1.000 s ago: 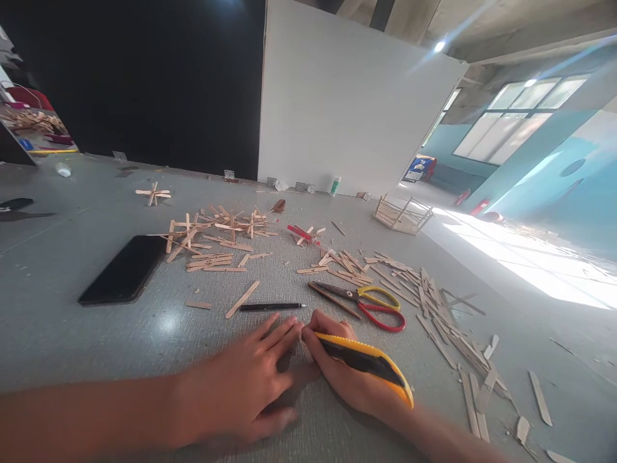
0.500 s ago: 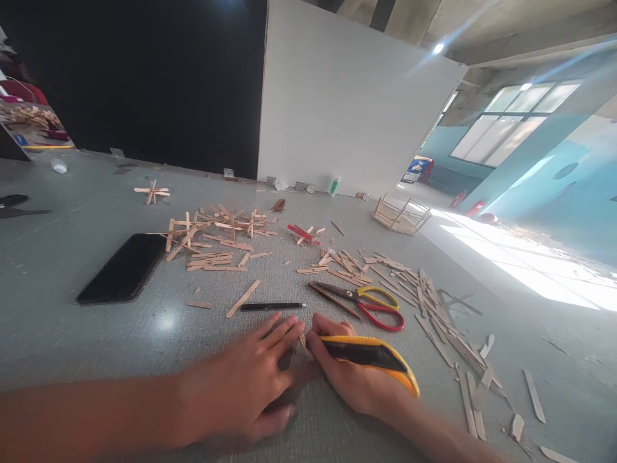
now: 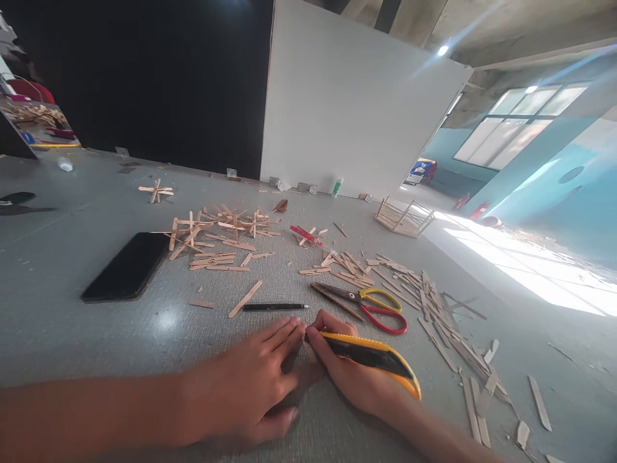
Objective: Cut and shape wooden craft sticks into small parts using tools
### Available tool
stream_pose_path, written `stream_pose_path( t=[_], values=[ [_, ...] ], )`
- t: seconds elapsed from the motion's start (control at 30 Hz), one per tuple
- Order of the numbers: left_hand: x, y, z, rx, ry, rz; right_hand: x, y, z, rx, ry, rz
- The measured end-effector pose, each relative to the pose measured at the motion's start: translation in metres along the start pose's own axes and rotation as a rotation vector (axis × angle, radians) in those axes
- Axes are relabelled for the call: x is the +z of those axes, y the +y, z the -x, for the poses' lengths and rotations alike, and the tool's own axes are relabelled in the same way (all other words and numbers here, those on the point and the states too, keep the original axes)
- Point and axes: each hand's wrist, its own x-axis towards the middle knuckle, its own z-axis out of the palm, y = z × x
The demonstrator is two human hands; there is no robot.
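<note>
My right hand [image 3: 359, 376] is closed round a yellow utility knife [image 3: 373, 355] with a black inlay, its front end pointing left toward my other hand. My left hand [image 3: 263, 376] lies low over the table with fingers stretched forward and thumb apart. Its fingertips meet the right hand's fingertips at the front of the knife. A small piece of wooden stick [image 3: 308, 352] shows between the hands, mostly hidden, and the blade cannot be made out. Just beyond the fingers lie a black pen [image 3: 276, 307], a single craft stick [image 3: 245, 299] and scissors [image 3: 364, 302] with yellow and red handles.
A black phone [image 3: 126, 267] lies at left. Stick assemblies [image 3: 190, 233] and loose craft sticks [image 3: 212, 260] spread behind the pen. More sticks [image 3: 441, 331] trail down the right side. A stick frame [image 3: 403, 218] and a glue bottle [image 3: 337, 188] stand near the upright panel [image 3: 357, 103].
The left fingertips have closed up against the right hand, covering more of the small stick piece. The knife stays in the right hand. The whole view has shifted slightly.
</note>
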Motion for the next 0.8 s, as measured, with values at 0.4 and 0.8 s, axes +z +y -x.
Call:
stream_pose_path(
  t=[0.4,0.8],
  values=[
    [-0.007,0.004,-0.001,-0.023,-0.052,-0.006,-0.004,-0.005,0.003,-0.018,-0.006,0.068],
    [-0.021,-0.005,0.001,-0.167,-0.031,0.249,-0.006,0.018,0.003,-0.051,0.121,-0.039]
  ],
)
